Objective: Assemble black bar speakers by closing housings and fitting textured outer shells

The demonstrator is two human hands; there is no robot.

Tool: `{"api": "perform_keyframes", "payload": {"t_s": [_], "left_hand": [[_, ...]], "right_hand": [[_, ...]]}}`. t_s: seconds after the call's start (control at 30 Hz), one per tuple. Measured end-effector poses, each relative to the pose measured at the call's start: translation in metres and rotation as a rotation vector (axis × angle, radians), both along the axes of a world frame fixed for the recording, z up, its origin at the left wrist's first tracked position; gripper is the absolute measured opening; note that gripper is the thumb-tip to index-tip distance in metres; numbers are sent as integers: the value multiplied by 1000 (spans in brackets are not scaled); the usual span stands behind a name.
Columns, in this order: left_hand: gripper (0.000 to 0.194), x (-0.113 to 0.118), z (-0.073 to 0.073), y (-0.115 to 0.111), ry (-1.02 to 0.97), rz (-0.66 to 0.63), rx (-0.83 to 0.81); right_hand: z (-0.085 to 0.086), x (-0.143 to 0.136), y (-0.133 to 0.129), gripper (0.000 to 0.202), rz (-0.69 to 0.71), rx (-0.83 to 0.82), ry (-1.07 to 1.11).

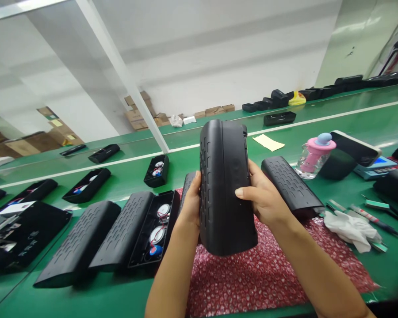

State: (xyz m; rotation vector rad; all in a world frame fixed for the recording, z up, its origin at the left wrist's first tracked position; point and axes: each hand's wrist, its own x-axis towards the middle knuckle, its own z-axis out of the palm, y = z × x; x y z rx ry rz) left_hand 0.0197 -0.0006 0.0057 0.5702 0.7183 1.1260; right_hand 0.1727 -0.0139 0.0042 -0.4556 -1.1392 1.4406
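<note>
Thumb raised along its edge, your left hand (189, 210) is closed on the black casing (230, 190) from the side with the scale-patterned face. Your right hand (270, 198) grips it from the opposite side, thumb flat on the smooth wall facing you, its other fingers partly hidden behind. Neither hand is nearer: the casing sits directly between the two, touching both. Its long axis stands close to upright, leaning a little, and the seam runs lengthwise between patterned shell and smooth wall, with the pattern turned to your left. Your grip sits around mid-length, so both ends extend past your hands.

Below, the casing appears lifted over the red bubble wrap (242, 287). Just left of your left forearm lies an open casing (157, 229) with round silver parts and wires showing; next to it rest two patterned shells, one near (126, 227) and one farther left (78, 243). Beyond your right hand, another patterned shell (290, 185) lies slantwise, near a crumpled white cloth (348, 227) and a pink-topped bottle (315, 157).
</note>
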Motion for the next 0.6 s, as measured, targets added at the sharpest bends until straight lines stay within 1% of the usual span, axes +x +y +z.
{"api": "perform_keyframes", "payload": {"t_s": [0.07, 0.13, 0.27, 0.4, 0.47, 0.6], "left_hand": [[53, 1, 1, -1, 21, 45, -54], [54, 1, 1, -1, 25, 39, -77], [57, 1, 1, -3, 31, 25, -57], [55, 3, 1, -5, 54, 58, -57], [50, 2, -2, -6, 73, 75, -20], [39, -3, -9, -12, 155, 123, 121]], "right_hand": [[0, 1, 1, 70, 7, -4, -2], [-1, 1, 3, 70, 15, -32, 12], [-3, -2, 8, 60, 22, -74, 73], [-4, -4, 10, 62, 8, -70, 90], [-4, -5, 11, 63, 10, -107, 111], [-3, -3, 13, 63, 53, -193, 177]]}}
